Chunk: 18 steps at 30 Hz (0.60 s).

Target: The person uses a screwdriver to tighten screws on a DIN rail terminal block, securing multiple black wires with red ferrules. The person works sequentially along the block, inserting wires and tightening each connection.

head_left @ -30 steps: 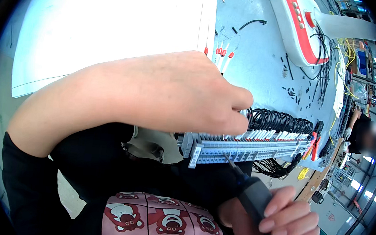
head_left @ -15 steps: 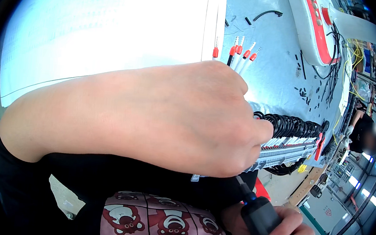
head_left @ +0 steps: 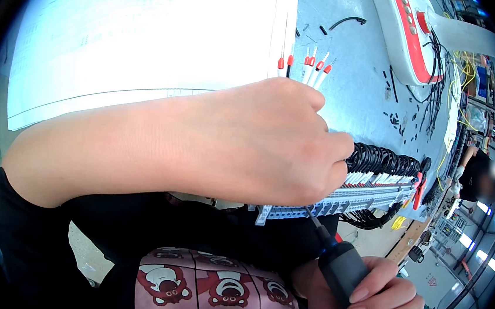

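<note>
My left hand (head_left: pixel 284 143) reaches across the middle, its fingers curled under and mostly hidden. Several wires (head_left: pixel 310 74), white ones and a black one, with red ferrules, stick out past its far side and seem held in its grip. Below it lies a long grey terminal block strip (head_left: pixel 367 195), carrying a row of black looped wires (head_left: pixel 385 165) with white markers along its far side. My right hand (head_left: pixel 385 296) is wrapped round a black powered screwdriver (head_left: pixel 343 272). The screwdriver's tip meets the near edge of the strip, close beneath my left hand.
Large white printed sheets (head_left: pixel 152 34) cover the table at the left. Beyond the strip, black wire offcuts (head_left: pixel 400 124) are scattered near a white and red device (head_left: pixel 408 36). Red-handled pliers (head_left: pixel 419 190) lie by the strip's right end. Another person (head_left: pixel 481 178) stands far right.
The screwdriver has moved slightly up and left, to the strip's near edge. My left hand sits slightly higher, and more of the strip shows below it. The ferruled wires have shifted and spread.
</note>
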{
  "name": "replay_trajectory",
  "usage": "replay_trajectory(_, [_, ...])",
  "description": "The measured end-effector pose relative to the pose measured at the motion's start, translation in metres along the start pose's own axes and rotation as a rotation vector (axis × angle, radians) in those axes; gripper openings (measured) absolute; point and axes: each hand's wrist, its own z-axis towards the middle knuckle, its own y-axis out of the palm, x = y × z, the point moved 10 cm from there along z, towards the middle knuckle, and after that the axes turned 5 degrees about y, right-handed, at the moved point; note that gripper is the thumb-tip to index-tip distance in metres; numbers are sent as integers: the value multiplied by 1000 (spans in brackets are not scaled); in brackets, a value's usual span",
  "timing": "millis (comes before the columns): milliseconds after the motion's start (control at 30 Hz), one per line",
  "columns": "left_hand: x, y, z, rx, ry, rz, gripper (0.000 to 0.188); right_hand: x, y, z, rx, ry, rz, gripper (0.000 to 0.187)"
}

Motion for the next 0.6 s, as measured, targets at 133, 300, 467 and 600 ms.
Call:
replay_trajectory(133, [-2, -5, -1, 126, 15, -29, 12, -1, 2, 2, -6, 7, -22, 37])
replay_trajectory(300, [-5, 0, -1, 81, -5, -99, 12, -1, 3, 2, -22, 30, -43, 38])
replay_trajectory(467, [0, 0, -2, 100, 55, -86, 14, -1, 4, 2, -46, 14, -39, 38])
replay_trajectory(600, [1, -5, -3, 97, 47, -85, 15, -1, 5, 2, -37, 1, -46, 38])
